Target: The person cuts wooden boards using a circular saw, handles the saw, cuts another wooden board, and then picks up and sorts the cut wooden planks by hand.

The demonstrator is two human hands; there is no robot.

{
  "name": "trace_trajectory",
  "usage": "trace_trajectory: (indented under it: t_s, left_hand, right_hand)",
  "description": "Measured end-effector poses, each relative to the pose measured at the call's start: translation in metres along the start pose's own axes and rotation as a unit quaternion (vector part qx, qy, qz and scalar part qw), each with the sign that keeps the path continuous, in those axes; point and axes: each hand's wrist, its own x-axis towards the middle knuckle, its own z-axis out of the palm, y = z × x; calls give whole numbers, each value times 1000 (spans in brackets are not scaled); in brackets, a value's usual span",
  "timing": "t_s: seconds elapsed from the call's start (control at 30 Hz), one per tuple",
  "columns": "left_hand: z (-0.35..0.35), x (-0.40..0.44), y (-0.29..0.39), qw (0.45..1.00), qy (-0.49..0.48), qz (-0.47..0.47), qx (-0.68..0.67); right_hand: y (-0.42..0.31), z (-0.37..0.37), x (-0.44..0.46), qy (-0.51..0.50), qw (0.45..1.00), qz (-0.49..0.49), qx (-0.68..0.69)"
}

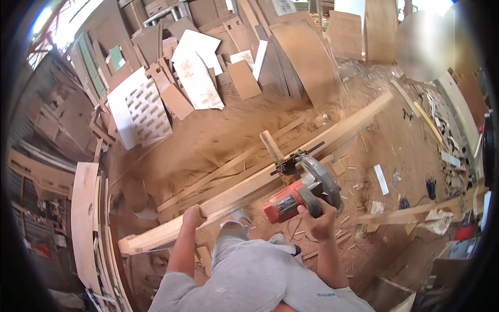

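A long wooden beam runs diagonally across the view, from the lower left up to the upper right. My left hand is closed on the beam's near edge, left of the middle. In my right hand is the rear handle of a red circular saw. The saw's base and dark guide rod sit at the top of the beam, with its round guard on the right. A short wooden piece sticks up beside the saw's base. The blade itself is hidden.
Boards and panels lean along the back. Stacked planks stand on the left. Offcuts, sawdust and a white strip lie on the ground. Another timber lies to the right, and a cable trails near my feet.
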Motion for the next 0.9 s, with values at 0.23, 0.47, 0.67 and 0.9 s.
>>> trace_trajectory:
  t_s: [0.23,0.47,0.67,0.9]
  left_hand:
    - [-23,32,78,992,-73,26,-98]
    - [-26,90,180,962,-128,130,-203]
    - [1,139,235,937,-173,207,-221]
    - [-28,168,330,935,-197,212,-207]
  right_hand:
    - [-21,52,45,-60,998,6,-31]
    - [-30,75,83,-59,995,25,-78]
    - [-32,62,99,8,991,66,-118]
    - [-19,-20,107,118,984,103,-84]
